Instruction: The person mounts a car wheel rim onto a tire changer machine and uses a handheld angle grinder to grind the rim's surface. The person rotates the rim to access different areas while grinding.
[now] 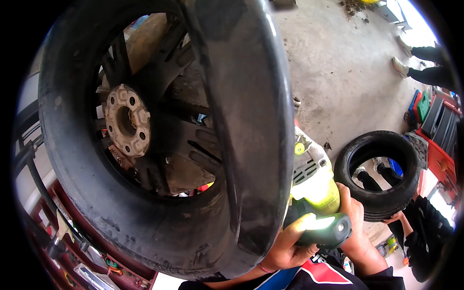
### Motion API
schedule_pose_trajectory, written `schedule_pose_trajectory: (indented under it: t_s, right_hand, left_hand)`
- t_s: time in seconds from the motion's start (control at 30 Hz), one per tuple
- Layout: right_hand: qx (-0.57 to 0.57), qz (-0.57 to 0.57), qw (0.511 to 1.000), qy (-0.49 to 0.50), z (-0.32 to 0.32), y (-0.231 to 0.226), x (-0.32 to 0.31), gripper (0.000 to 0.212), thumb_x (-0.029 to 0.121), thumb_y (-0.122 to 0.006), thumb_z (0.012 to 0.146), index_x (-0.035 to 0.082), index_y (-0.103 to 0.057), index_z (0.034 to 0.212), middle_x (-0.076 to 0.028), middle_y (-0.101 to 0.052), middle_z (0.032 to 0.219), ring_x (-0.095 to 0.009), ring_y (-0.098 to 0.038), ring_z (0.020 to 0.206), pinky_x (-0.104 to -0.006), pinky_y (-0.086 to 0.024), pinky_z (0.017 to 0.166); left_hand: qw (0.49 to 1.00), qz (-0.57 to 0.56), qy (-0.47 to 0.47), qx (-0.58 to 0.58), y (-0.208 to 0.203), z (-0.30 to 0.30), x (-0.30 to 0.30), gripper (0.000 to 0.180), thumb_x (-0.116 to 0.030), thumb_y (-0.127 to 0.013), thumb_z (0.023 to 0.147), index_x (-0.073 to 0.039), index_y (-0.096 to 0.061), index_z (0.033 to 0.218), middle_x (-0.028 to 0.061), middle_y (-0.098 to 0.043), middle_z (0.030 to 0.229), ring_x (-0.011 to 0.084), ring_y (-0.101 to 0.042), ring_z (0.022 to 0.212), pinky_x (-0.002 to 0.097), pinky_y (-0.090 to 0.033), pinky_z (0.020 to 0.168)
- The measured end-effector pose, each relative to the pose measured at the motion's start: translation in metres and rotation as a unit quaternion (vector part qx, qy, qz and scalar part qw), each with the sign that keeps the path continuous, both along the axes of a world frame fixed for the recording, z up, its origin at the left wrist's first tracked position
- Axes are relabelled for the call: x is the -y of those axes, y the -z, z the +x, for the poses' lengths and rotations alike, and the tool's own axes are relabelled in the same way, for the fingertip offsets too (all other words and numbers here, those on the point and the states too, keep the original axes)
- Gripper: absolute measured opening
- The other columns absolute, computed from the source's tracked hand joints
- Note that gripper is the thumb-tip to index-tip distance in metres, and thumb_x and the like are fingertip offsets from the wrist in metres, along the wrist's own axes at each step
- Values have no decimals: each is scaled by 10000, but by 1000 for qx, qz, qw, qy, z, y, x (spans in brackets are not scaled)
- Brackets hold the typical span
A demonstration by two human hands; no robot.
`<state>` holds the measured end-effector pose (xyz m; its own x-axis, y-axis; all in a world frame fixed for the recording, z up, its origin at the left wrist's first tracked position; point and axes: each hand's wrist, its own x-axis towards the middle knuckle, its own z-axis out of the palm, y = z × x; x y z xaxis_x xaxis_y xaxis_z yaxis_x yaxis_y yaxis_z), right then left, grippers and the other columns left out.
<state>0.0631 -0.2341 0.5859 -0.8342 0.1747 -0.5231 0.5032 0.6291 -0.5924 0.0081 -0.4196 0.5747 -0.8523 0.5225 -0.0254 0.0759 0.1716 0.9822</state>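
A large black alloy wheel rim (251, 121) fills the left and middle of the view. Its spokes and pale, rusty hub (127, 121) face me. Beside the rim's right edge, my left hand (292, 244) is closed around a black work light (326, 231) with a glowing strip, thumb on top and fingers beneath. Just behind it, my right hand (356, 217) curls its fingers around the right side of a yellow-green power tool (319, 195) with a pale, vented housing. The rim hides part of the tool's far end.
At right, a co-worker's hand (397, 217) supports a black tyre (379, 208); shoes show through its opening. Another person's shoes (400, 66) stand on the concrete floor (333, 63). Red racks (437, 150) line the right side. A dark red tool tray (128, 273) and black metal bars lie lower left.
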Motion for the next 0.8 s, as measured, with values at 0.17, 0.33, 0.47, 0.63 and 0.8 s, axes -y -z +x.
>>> schedule_pose_trajectory:
  t_s: [0.17,0.33,0.47,0.63,0.8]
  right_hand:
    - [-25,-15,1000,7,-14,3,-5,562,207,-816,783,-18,-545,1221,-214,-707,876,-428,-716,804,-458,-563,675]
    - [-42,-5,999,13,-13,6,-10,599,194,-827,783,-15,-527,1257,-221,-717,891,-440,-719,817,-462,-570,682]
    - [14,-37,999,37,4,-3,-6,665,234,-873,768,-17,-526,1276,-227,-721,908,-432,-727,824,-471,-573,694]
    - [23,-33,999,18,15,-1,0,710,197,-884,713,-28,-525,1283,-232,-718,931,-434,-723,844,-469,-572,710]
    - [21,-23,999,15,7,4,-2,711,226,-887,709,-21,-529,1271,-218,-715,899,-420,-723,831,-473,-569,703]
  left_hand:
    - [1000,3,2,-26,10,-16,-7,504,-459,-716,962,1,-646,1155,360,-124,1614,548,-246,1513,587,-398,1170]
    - [999,2,20,-37,18,-23,-5,518,-477,-725,952,-4,-645,1148,364,-127,1615,555,-276,1495,581,-422,1153]
    - [1000,12,20,6,6,-3,-1,487,-450,-726,949,-22,-647,1168,365,-99,1624,567,-344,1460,582,-415,1157]
    - [999,-26,29,10,-1,8,7,515,-467,-703,943,-16,-636,1182,382,-113,1609,584,-298,1477,590,-386,1174]
    - [1000,-25,-4,7,1,2,0,522,-471,-701,958,-3,-634,1179,392,-153,1595,579,-250,1499,597,-397,1157]
